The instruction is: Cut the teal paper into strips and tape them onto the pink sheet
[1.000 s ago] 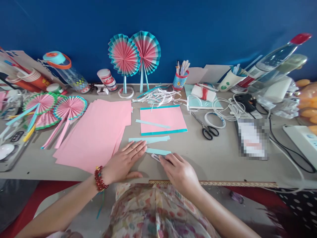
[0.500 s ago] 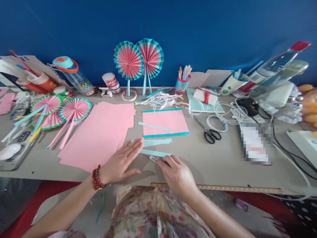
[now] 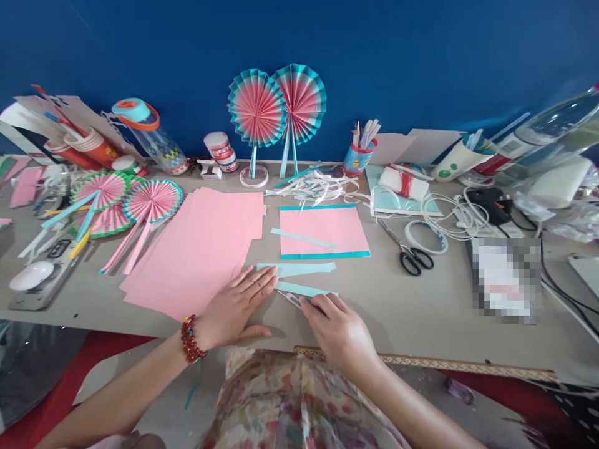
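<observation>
My left hand (image 3: 243,305) lies flat with its fingers stretched out, the fingertips at the left ends of light blue paper strips (image 3: 304,269) on the table. A utility knife (image 3: 292,299) is in my closed right hand (image 3: 339,324), its blade pointing left just below the lower blue strip (image 3: 309,289). Beyond the strips lies a pink sheet (image 3: 327,231) with teal bands along its top and bottom edges and a thin pale blue strip across it. A stack of pink paper (image 3: 196,243) spreads left of the strips, next to my left hand.
Black-handled scissors (image 3: 414,259) and a tape roll (image 3: 425,237) lie to the right, near a pixelated flat object (image 3: 505,277). Finished paper fans (image 3: 152,202) rest at left; two more (image 3: 257,112) stand against the blue wall. Paper scraps (image 3: 318,187) lie behind the pink sheet.
The view has turned slightly left, so the things on the table appear further right. Both hands keep nearly the same pose, with the utility knife still in my right hand.
</observation>
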The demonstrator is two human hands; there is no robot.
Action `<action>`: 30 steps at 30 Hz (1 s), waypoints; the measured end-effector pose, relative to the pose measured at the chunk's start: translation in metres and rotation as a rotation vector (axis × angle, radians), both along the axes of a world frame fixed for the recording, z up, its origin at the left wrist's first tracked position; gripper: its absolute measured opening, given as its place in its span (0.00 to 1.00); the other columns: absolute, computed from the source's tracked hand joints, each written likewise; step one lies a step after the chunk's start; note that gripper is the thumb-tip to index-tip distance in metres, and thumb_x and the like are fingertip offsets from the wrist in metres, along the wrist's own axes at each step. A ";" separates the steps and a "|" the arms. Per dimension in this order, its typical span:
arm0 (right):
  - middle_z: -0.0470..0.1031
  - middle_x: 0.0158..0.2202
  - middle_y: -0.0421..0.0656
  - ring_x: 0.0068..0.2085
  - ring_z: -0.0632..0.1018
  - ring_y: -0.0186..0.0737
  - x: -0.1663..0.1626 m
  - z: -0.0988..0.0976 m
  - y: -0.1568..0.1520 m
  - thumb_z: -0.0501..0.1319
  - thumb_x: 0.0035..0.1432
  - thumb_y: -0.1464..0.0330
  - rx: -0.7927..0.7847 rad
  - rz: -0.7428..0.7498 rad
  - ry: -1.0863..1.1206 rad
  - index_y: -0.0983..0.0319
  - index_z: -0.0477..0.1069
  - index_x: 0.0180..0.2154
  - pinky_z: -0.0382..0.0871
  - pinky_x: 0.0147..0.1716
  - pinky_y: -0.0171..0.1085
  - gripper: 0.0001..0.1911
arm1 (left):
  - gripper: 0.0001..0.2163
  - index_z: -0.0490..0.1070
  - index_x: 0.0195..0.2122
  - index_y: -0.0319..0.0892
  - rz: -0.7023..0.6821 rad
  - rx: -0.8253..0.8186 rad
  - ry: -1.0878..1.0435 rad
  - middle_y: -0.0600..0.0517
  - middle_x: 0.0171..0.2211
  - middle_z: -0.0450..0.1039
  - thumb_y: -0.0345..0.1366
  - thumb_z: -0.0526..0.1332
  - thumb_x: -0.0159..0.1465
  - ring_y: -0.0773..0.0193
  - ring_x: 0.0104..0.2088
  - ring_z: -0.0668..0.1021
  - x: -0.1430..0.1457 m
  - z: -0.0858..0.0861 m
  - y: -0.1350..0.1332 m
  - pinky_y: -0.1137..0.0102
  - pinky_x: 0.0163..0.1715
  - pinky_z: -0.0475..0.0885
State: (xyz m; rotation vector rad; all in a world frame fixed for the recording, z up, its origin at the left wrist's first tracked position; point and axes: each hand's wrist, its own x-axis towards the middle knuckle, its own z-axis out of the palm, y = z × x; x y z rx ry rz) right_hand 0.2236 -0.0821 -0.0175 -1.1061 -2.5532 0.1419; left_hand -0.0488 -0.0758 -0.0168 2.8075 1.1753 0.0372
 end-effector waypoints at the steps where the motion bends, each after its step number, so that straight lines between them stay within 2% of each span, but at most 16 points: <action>1: 0.73 0.35 0.46 0.35 0.71 0.41 -0.002 0.000 0.000 0.55 0.64 0.77 0.002 -0.001 -0.003 0.67 0.74 0.49 0.68 0.36 0.38 0.14 | 0.45 0.36 0.73 0.35 0.001 -0.002 -0.004 0.41 0.72 0.42 0.63 0.49 0.67 0.50 0.71 0.50 0.000 0.000 0.000 0.54 0.69 0.44; 9: 0.73 0.36 0.46 0.36 0.72 0.41 -0.017 0.001 -0.001 0.59 0.63 0.76 -0.018 -0.016 -0.026 0.66 0.74 0.50 0.68 0.34 0.38 0.14 | 0.44 0.30 0.73 0.36 -0.004 -0.072 -0.083 0.39 0.72 0.42 0.58 0.52 0.69 0.49 0.71 0.50 -0.002 0.000 0.001 0.52 0.69 0.46; 11: 0.73 0.36 0.46 0.37 0.72 0.41 -0.017 0.001 -0.001 0.59 0.63 0.75 -0.028 -0.016 -0.024 0.66 0.74 0.50 0.69 0.35 0.38 0.14 | 0.40 0.28 0.72 0.37 -0.012 -0.132 -0.158 0.39 0.72 0.42 0.53 0.51 0.71 0.50 0.71 0.50 -0.006 0.004 0.002 0.51 0.69 0.48; 14: 0.74 0.37 0.46 0.37 0.72 0.41 -0.017 0.000 -0.001 0.58 0.63 0.76 -0.037 -0.022 -0.010 0.65 0.74 0.50 0.69 0.34 0.38 0.14 | 0.33 0.24 0.72 0.38 -0.001 -0.212 -0.347 0.39 0.72 0.42 0.40 0.45 0.75 0.53 0.71 0.51 -0.015 0.011 0.002 0.51 0.68 0.50; 18: 0.74 0.37 0.46 0.36 0.71 0.41 -0.016 -0.001 -0.001 0.56 0.63 0.77 -0.031 -0.025 0.007 0.65 0.74 0.49 0.69 0.33 0.38 0.15 | 0.33 0.24 0.72 0.41 0.024 -0.198 -0.494 0.41 0.70 0.51 0.29 0.45 0.72 0.54 0.70 0.56 -0.023 0.016 -0.001 0.48 0.66 0.55; 22: 0.74 0.37 0.47 0.36 0.72 0.41 -0.016 0.000 -0.001 0.56 0.64 0.77 -0.028 -0.028 0.008 0.65 0.74 0.49 0.69 0.34 0.38 0.14 | 0.34 0.26 0.72 0.41 -0.015 -0.174 -0.474 0.42 0.68 0.57 0.27 0.47 0.71 0.55 0.67 0.62 -0.026 0.011 -0.004 0.50 0.63 0.60; 26: 0.73 0.37 0.46 0.36 0.72 0.40 -0.017 0.003 0.000 0.56 0.64 0.77 -0.050 -0.024 -0.017 0.64 0.74 0.49 0.70 0.35 0.38 0.14 | 0.34 0.25 0.72 0.39 0.006 -0.196 -0.483 0.42 0.67 0.58 0.27 0.47 0.71 0.56 0.68 0.60 -0.029 0.003 -0.006 0.51 0.65 0.58; 30: 0.73 0.37 0.46 0.36 0.71 0.40 -0.018 0.004 0.001 0.57 0.63 0.77 -0.059 -0.016 -0.018 0.64 0.74 0.49 0.69 0.36 0.38 0.14 | 0.34 0.23 0.72 0.39 0.034 -0.254 -0.505 0.43 0.68 0.57 0.28 0.46 0.72 0.57 0.68 0.59 -0.031 0.003 -0.007 0.53 0.65 0.58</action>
